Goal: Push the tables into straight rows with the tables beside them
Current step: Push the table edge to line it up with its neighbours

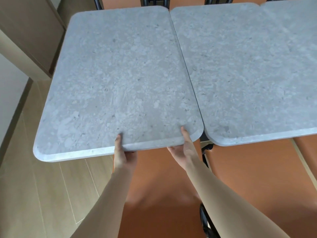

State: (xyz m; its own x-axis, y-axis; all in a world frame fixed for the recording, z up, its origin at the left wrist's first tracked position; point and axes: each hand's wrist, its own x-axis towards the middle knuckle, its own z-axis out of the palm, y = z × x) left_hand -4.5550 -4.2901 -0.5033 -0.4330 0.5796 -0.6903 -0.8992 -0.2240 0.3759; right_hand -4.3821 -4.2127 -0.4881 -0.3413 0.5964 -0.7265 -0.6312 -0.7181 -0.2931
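Hands, left (122,152) and right (184,146), grip my table (116,79); it touches its neighbour (248,74), near edges still uneven.

both hands, left (123,154) and right (184,148), grip the near edge of the left table (118,79), beside its neighbour table (253,74).

Pale wood-plank floor (42,194) seen at left. Beige cabinet (29,31) set against white wall (8,93). Orange upholstered seating (163,194) with black frames (205,220) noted below; soft, even light.
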